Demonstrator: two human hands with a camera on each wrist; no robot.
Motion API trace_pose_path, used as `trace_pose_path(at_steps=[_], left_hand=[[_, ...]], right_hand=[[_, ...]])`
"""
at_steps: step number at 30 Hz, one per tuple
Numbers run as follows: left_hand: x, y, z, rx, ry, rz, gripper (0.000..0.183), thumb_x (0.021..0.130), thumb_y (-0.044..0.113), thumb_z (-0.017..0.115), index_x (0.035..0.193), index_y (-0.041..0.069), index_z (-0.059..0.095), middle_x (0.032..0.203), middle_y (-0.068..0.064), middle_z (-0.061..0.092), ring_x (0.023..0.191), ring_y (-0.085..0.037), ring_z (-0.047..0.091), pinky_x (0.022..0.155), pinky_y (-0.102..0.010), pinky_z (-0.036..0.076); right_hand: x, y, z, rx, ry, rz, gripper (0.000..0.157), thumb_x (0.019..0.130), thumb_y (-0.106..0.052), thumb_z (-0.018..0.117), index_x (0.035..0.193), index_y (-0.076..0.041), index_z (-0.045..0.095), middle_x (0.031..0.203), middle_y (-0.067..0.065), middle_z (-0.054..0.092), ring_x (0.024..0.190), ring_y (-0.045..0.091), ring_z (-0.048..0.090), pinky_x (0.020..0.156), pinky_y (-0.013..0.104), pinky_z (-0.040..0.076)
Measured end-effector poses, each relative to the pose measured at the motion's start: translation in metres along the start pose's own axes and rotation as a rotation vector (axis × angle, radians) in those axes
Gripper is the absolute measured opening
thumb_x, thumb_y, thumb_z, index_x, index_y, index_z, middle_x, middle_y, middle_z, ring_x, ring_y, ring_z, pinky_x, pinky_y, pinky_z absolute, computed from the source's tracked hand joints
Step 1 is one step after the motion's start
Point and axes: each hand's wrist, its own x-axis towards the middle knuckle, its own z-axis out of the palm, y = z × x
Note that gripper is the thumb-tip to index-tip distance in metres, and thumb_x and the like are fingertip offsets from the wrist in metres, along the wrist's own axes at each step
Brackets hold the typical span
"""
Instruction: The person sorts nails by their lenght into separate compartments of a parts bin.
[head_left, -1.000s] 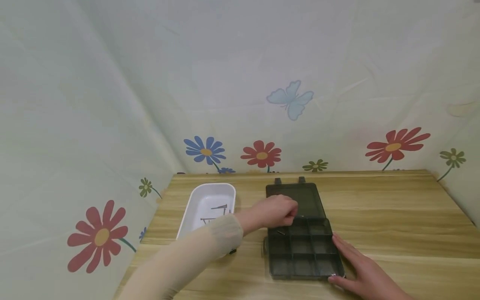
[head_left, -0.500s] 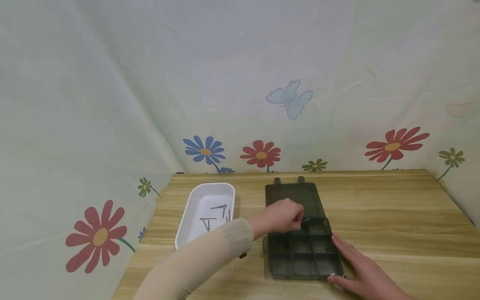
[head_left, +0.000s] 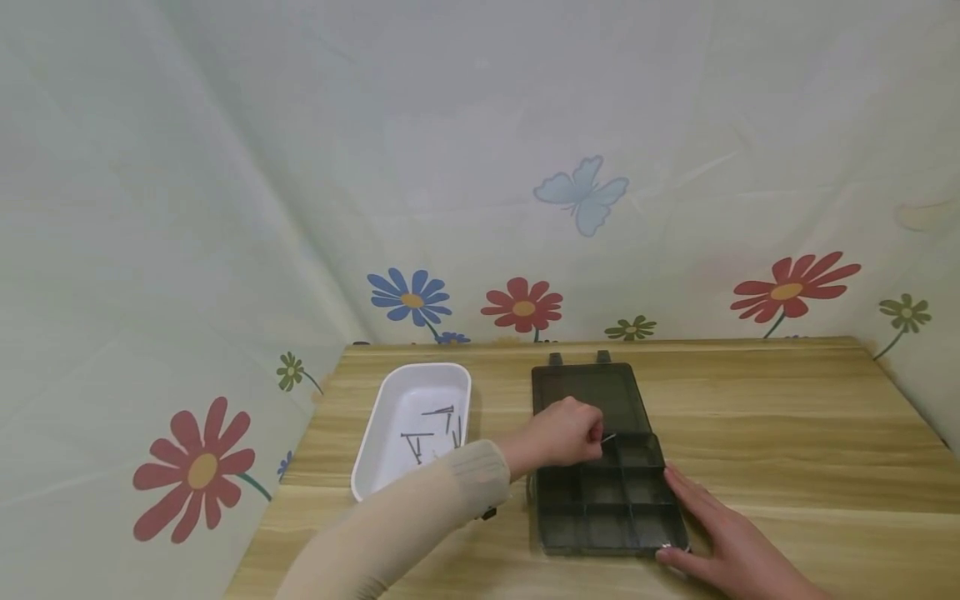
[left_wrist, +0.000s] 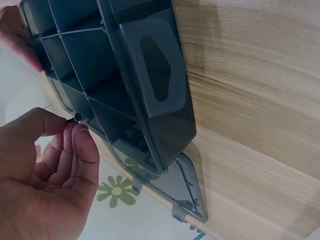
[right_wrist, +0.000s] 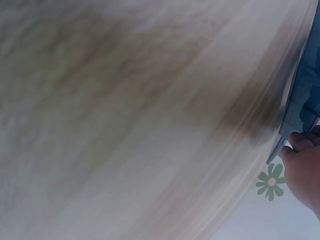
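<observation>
My left hand (head_left: 562, 433) pinches a small screw (head_left: 609, 438) between thumb and fingertips, above the far row of the dark compartment box (head_left: 607, 508). In the left wrist view, the round head of the screw (left_wrist: 77, 117) shows beyond the fingertips of my left hand (left_wrist: 55, 165), with the other fingers curled. My right hand (head_left: 723, 542) rests against the box's right side, fingers extended along the wall and thumb at the near corner. In the right wrist view, fingers of my right hand (right_wrist: 305, 160) touch the box (right_wrist: 302, 95). The far-left compartment is partly hidden by my left hand.
A white tray (head_left: 371, 442) holding several loose screws (head_left: 417, 436) stands left of the box, partly covered by my left sleeve (head_left: 420, 517). The box's lid (head_left: 592, 385) lies folded back on the wooden table (head_left: 780, 425). A flowered cloth (head_left: 675, 208) hangs behind.
My left hand has shifted slightly right over the box's far row, and the screw in its fingertips has come into sight. My right hand stays at the box's side.
</observation>
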Motion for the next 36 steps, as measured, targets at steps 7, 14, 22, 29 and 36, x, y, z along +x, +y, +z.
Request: trace_pose_path(at_steps=[7,14,22,29,36], left_hand=[[0.000,-0.006,-0.001,-0.004,-0.007,0.013,0.007,0.095,0.015,0.074,0.091,0.017,0.068,0.079,0.010,0.062,0.067,-0.002,0.055,0.065,-0.016,0.046],[-0.005,-0.013,-0.014,0.022,-0.026,0.034,0.007,0.097,0.018,0.077,0.100,0.016,0.072,0.089,0.008,0.068,0.078,-0.002,0.059,0.071,-0.016,0.050],[-0.020,-0.028,-0.034,0.034,-0.027,0.041,0.019,0.097,0.025,0.080,0.111,0.013,0.073,0.104,0.004,0.071,0.092,-0.006,0.063,0.084,-0.020,0.054],[-0.040,-0.043,-0.054,-0.002,-0.018,0.018,0.030,0.095,0.025,0.083,0.119,0.010,0.072,0.114,-0.004,0.071,0.099,-0.014,0.065,0.091,-0.026,0.057],[-0.063,-0.060,-0.071,-0.016,0.022,-0.019,0.035,0.094,0.028,0.084,0.123,0.013,0.070,0.116,-0.002,0.073,0.105,-0.019,0.068,0.094,-0.032,0.059]], right_hand=[[0.000,0.000,0.000,-0.012,0.013,-0.034,0.104,0.085,-0.065,0.082,0.163,-0.008,0.043,0.163,0.015,0.049,0.142,0.039,0.054,0.102,0.051,0.056],[0.000,0.000,0.001,-0.022,0.037,-0.044,0.103,0.084,-0.063,0.083,0.163,-0.009,0.043,0.163,0.014,0.049,0.142,0.039,0.054,0.102,0.053,0.055],[0.001,-0.001,0.000,0.004,-0.008,-0.002,0.106,0.085,-0.068,0.079,0.164,-0.008,0.042,0.165,0.017,0.046,0.144,0.040,0.052,0.104,0.057,0.053],[0.001,-0.001,0.001,0.032,-0.047,0.011,0.108,0.085,-0.070,0.077,0.164,-0.007,0.039,0.166,0.020,0.043,0.146,0.045,0.049,0.107,0.064,0.049],[0.002,-0.001,0.001,0.007,-0.038,0.004,0.108,0.085,-0.070,0.077,0.164,-0.006,0.041,0.166,0.019,0.043,0.145,0.043,0.050,0.106,0.062,0.051]])
